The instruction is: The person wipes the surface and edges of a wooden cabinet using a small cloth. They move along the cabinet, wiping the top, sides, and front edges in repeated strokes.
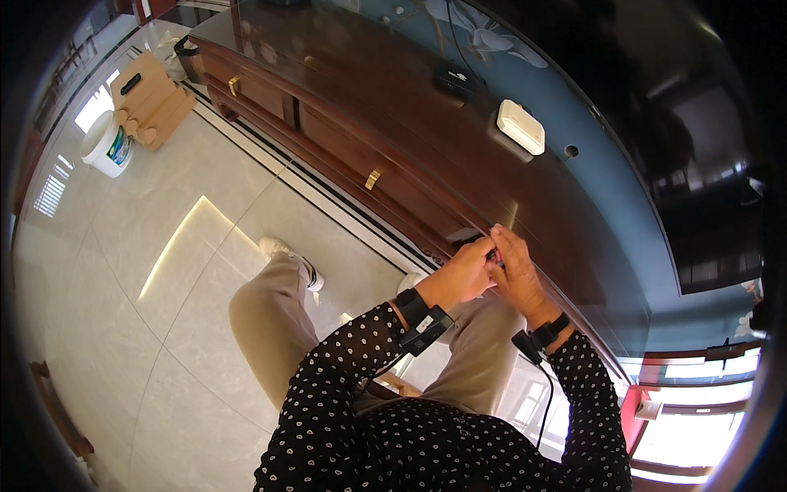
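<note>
My left hand (pixel 465 273) and my right hand (pixel 516 269) meet at the front edge of a dark wooden cabinet (pixel 393 117). Between the fingers is a small object with red and dark parts (pixel 497 255), mostly hidden, so its kind cannot be told. The left fingers are curled round it, and the right fingers lie against it from the other side. Just below and behind the hands, a dark opening shows in the cabinet front. Both wrists wear black straps with small devices.
On the cabinet top are a white box-shaped device (pixel 521 127) and a black box (pixel 458 80) with a cable. Brass handles (pixel 372 179) stick out of the drawer fronts. A white bucket (pixel 107 144) and a cut cardboard piece (pixel 154 101) stand on the tiled floor. A large black screen (pixel 695 141) is at the right.
</note>
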